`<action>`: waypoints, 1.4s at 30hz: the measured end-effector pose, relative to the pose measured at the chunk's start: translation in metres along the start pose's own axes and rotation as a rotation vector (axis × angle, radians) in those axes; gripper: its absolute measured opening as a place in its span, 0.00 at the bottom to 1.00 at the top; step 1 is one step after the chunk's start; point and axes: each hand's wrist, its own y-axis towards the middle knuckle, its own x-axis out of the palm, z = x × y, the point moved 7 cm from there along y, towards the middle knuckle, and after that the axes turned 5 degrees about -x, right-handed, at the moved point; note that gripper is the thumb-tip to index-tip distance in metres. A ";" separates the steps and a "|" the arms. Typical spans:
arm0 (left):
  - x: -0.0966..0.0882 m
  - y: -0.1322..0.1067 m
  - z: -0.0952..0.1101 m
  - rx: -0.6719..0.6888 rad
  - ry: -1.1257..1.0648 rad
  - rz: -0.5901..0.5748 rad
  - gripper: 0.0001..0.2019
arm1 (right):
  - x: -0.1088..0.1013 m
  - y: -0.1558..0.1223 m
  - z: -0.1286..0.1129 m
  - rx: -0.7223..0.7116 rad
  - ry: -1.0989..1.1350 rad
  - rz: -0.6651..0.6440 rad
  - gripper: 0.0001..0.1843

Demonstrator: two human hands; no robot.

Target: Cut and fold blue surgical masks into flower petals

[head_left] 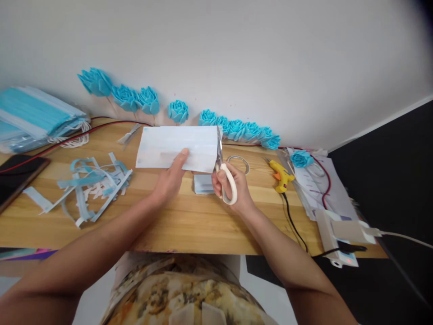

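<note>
My left hand point(171, 178) is closed on a pale, unfolded face mask sheet point(162, 146), thumb on top and the other fingers hidden beneath. In my right hand point(235, 183) is a pair of white-handled scissors point(230, 189). Their metal blades lie along the sheet's right edge, with a narrow strip of the sheet showing just beyond them. Below the sheet, between my hands, a small stack of light blue pieces point(203, 184) rests on the wooden table point(189, 225).
Blue flowers point(177, 111) on thin stems line the wall. Left are cut strips point(81, 189), a pile of masks point(37, 113) and a phone point(20, 176). Right are a ring point(248, 164), a yellow glue gun point(280, 176), papers point(326, 180) and a power strip point(333, 239) with cables.
</note>
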 end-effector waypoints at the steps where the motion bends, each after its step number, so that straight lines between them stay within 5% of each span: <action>1: 0.000 0.001 0.002 0.000 -0.063 0.028 0.14 | 0.000 0.000 0.000 0.002 -0.001 0.002 0.27; 8: 0.018 0.006 0.030 0.021 -0.319 -0.133 0.18 | 0.003 0.000 0.005 0.076 -0.026 -0.013 0.27; 14: 0.006 0.016 0.029 -0.036 -0.327 -0.076 0.21 | 0.007 -0.002 0.009 0.142 -0.054 -0.053 0.28; 22: -0.008 0.023 0.032 0.015 -0.254 0.054 0.28 | 0.011 -0.002 0.007 0.144 -0.075 -0.185 0.32; 30: -0.017 0.020 0.051 0.073 -0.099 0.082 0.24 | 0.015 -0.003 0.009 0.122 -0.086 -0.326 0.33; 42: -0.015 0.030 0.064 0.055 0.237 -0.086 0.23 | 0.014 -0.002 -0.003 0.110 -0.125 -0.351 0.34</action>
